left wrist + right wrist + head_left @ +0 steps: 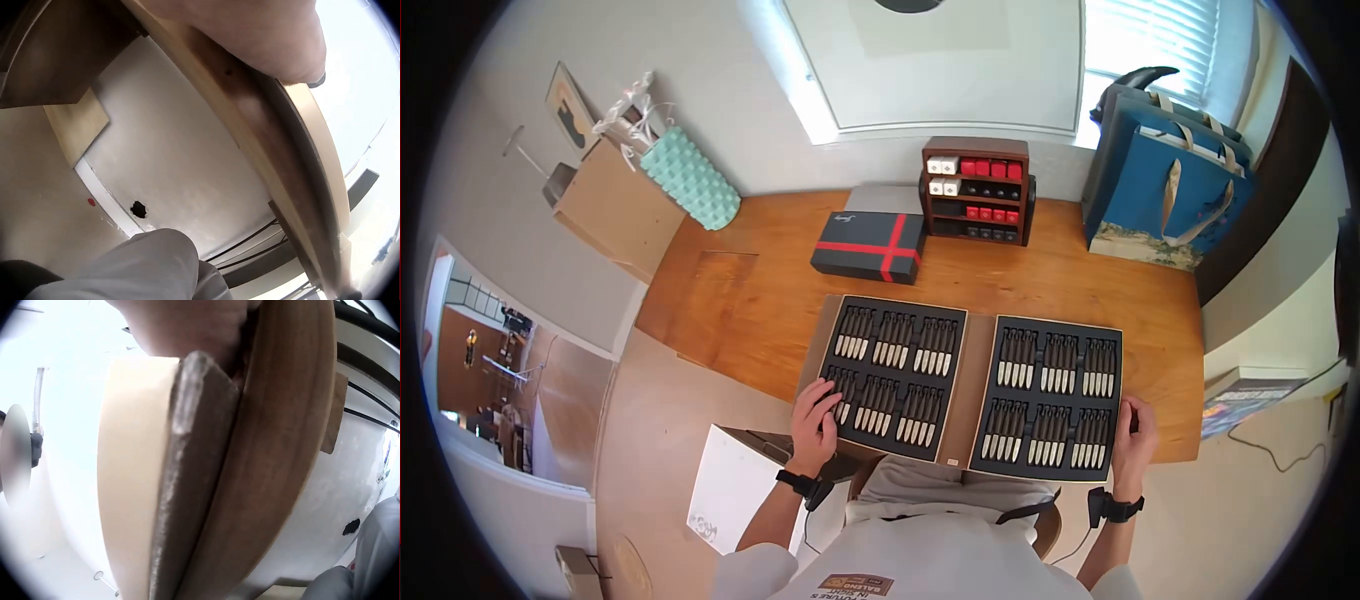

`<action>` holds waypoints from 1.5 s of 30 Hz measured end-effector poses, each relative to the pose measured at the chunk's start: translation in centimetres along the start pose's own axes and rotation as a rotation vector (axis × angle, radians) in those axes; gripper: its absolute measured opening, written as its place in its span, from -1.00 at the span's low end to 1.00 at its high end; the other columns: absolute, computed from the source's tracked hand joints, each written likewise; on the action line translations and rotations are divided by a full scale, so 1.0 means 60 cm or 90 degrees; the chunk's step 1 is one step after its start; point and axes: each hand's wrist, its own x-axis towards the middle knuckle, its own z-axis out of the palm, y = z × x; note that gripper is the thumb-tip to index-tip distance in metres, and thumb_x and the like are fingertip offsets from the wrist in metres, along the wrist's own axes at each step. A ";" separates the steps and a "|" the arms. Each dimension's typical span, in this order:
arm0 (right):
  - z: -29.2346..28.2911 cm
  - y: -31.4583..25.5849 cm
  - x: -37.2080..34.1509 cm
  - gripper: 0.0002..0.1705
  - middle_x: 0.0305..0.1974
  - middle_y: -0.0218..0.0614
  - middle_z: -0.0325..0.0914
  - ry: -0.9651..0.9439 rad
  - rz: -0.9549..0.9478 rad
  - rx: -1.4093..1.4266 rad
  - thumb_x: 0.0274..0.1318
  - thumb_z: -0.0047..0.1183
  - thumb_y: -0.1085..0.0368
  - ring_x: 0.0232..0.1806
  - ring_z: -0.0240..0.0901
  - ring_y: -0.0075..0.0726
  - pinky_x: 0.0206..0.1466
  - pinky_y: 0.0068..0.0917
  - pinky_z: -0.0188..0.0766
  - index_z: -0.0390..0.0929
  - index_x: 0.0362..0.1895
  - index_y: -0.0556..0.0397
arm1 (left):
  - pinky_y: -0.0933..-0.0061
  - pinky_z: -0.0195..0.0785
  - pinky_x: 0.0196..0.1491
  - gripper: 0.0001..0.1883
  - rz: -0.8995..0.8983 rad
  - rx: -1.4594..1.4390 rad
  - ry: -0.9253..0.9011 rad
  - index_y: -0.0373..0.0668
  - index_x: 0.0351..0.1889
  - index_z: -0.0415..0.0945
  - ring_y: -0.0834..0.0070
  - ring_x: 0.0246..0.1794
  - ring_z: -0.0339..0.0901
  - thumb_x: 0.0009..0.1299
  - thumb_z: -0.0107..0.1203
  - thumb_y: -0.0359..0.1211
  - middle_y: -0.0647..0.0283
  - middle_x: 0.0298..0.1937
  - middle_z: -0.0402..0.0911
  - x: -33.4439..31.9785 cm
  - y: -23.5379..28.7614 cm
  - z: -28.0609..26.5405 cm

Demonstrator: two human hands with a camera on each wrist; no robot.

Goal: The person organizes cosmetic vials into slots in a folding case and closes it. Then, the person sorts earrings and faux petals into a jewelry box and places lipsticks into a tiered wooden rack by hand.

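Note:
An opened book-like case (972,390) lies at the front of the wooden table, its two black trays side by side. Slim pieces (912,430), dark above with pale pointed lower ends, stand in rows of small groups in both trays. Over the lower left edge lies my left hand (812,425), fingertips on the tray beside its lower left group. At the opposite side my right hand (1135,440) grips the right tray's edge. From the right wrist, the case's pale outer side (134,469) rests against the wooden table edge (269,456), fingertips partly hidden between.
Behind the case sits a black box with a red ribbon (865,247). A brown rack (978,190) holds red, white and black cubes. Blue paper bags (1165,185) stand back right, a turquoise bumpy container (690,178) back left. A white-topped box (740,490) is below left.

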 end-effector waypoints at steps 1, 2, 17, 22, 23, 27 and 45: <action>0.001 0.003 0.000 -0.88 -0.22 -0.10 0.63 -0.003 -0.001 0.007 0.42 0.10 0.41 -0.19 0.56 -0.04 -0.07 -0.26 0.48 0.62 -0.10 0.22 | 0.01 0.34 0.40 -0.69 -0.004 0.000 -0.005 -0.27 0.03 0.68 -0.07 0.34 0.50 0.42 -0.02 -0.49 0.01 0.23 0.63 -0.001 0.001 -0.001; 0.002 0.003 0.001 -0.88 -0.22 -0.10 0.63 -0.006 -0.008 0.013 0.42 0.10 0.41 -0.19 0.56 -0.04 -0.07 -0.26 0.48 0.62 -0.10 0.22 | 0.01 0.34 0.40 -0.69 -0.009 0.000 -0.011 -0.27 0.03 0.68 -0.07 0.34 0.51 0.42 -0.01 -0.48 0.01 0.23 0.63 -0.001 0.002 -0.001; 0.002 -0.004 -0.001 -0.81 -0.20 -0.12 0.68 -0.010 0.020 -0.040 0.45 0.07 0.37 -0.14 0.60 -0.16 0.00 -0.33 0.49 0.64 -0.09 0.26 | -0.03 0.21 0.49 -0.58 0.007 0.060 -0.148 -0.30 0.20 0.58 0.01 0.36 0.46 0.42 0.26 -0.32 0.02 0.29 0.57 0.111 0.078 -0.020; 0.005 -0.002 0.001 -0.79 -0.21 -0.19 0.67 -0.008 0.069 -0.007 0.48 0.05 0.35 -0.16 0.58 -0.33 -0.01 -0.38 0.49 0.64 -0.09 0.27 | -0.03 0.10 0.55 -0.37 0.079 0.068 -0.253 -0.38 0.38 0.41 0.00 0.51 0.30 0.51 0.22 -0.13 -0.06 0.46 0.40 0.168 0.091 0.045; 0.003 -0.002 0.001 -0.79 -0.21 -0.19 0.67 -0.005 0.073 -0.011 0.48 0.05 0.35 -0.16 0.58 -0.33 -0.01 -0.38 0.49 0.64 -0.09 0.27 | -0.05 0.06 0.57 -0.33 0.063 0.068 -0.290 -0.40 0.43 0.34 -0.02 0.55 0.23 0.52 0.20 -0.11 -0.09 0.51 0.33 0.170 0.089 0.054; 0.002 0.008 -0.001 -0.78 -0.22 -0.20 0.67 -0.007 0.052 -0.047 0.49 0.06 0.34 -0.18 0.57 -0.38 -0.03 -0.42 0.49 0.64 -0.08 0.27 | -0.05 -0.09 0.64 -0.23 0.046 0.072 -0.358 -0.43 0.51 0.22 -0.03 0.63 0.10 0.56 0.15 -0.03 -0.11 0.59 0.21 0.162 0.073 0.068; 0.008 0.007 0.003 -0.79 -0.20 -0.22 0.67 -0.020 0.102 -0.033 0.50 0.05 0.35 -0.17 0.54 -0.40 -0.03 -0.44 0.46 0.65 -0.06 0.25 | -0.08 -0.11 0.64 -0.10 0.012 0.050 -0.362 -0.39 0.53 0.21 -0.07 0.64 0.06 0.44 0.28 0.05 -0.14 0.60 0.16 0.174 0.070 0.070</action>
